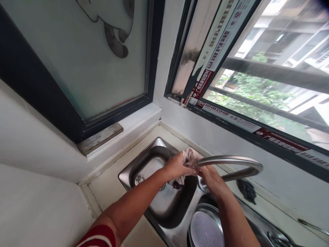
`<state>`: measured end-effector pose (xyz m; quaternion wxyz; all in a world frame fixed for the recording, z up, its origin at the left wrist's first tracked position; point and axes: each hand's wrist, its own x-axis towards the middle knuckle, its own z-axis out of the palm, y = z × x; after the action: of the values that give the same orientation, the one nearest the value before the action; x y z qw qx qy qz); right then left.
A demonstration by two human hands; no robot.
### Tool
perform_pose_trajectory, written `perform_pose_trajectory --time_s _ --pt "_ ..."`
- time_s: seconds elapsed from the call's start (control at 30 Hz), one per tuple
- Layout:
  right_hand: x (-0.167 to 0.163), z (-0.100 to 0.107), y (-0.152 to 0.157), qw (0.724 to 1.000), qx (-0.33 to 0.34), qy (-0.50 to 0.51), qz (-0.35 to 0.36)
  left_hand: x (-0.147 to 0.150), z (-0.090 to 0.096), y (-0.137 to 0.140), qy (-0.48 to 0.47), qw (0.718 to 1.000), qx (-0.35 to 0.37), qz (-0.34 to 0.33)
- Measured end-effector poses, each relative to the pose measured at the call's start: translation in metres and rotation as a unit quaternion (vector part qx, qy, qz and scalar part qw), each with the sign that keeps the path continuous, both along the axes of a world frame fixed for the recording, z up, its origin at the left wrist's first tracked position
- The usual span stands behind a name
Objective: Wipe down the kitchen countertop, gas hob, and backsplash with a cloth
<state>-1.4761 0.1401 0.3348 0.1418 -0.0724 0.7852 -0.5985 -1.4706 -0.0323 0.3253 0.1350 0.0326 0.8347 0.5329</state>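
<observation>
Crumpled cloth (189,157) clutched in the left hand (175,167), right hand (212,180) alongside, its grip unclear

1 worn board (100,138) lies below frosted glass (95,72).

Both bare forearms reach forward and converge. The left arm (137,200) slants from the lower left, slightly bent at the elbow, to the left grip (175,167), its fingers curled inward. The right arm (236,216) angles in from the lower right; the right grip (212,180) sits close beside the left, fingertips partly hidden.
</observation>
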Motion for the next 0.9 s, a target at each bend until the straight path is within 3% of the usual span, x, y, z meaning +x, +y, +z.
perform_pose_trajectory --time_s 0.13,0.23,0.33,0.4,0.5,0.57,0.73,0.83,0.9 --pt "0.002 0.004 0.005 0.982 0.135 0.132 0.015 -0.008 -0.001 0.008 0.007 0.998 -0.064 0.029" --pt "0.000 0.002 0.006 0.972 0.156 0.178 -0.003 -0.013 -0.001 0.011 0.008 0.996 -0.080 0.023" --pt "-0.002 -0.005 0.007 0.967 0.162 0.180 -0.079 -0.014 0.002 0.012 0.007 0.996 -0.083 0.018" --pt "-0.001 -0.011 0.007 0.968 0.147 0.157 -0.128 -0.012 0.005 0.012 0.004 0.997 -0.080 0.023" --pt "0.006 -0.017 0.002 0.979 0.065 0.093 -0.171 -0.008 0.007 0.012 -0.003 0.997 -0.071 0.029" --pt "0.011 -0.017 -0.002 0.983 0.036 0.076 -0.161 -0.005 0.008 0.011 -0.005 0.998 -0.066 0.019" --pt "0.020 -0.011 -0.005 0.978 0.090 0.099 -0.163 -0.005 0.005 0.009 -0.002 0.995 -0.081 -0.052" --pt "0.026 -0.007 -0.005 0.987 0.050 0.092 -0.123 -0.006 0.002 0.007 0.019 0.996 -0.034 -0.085" --pt "0.033 -0.006 -0.005 0.994 0.006 0.077 -0.081 -0.006 0.001 0.006 0.036 0.997 -0.013 -0.069"
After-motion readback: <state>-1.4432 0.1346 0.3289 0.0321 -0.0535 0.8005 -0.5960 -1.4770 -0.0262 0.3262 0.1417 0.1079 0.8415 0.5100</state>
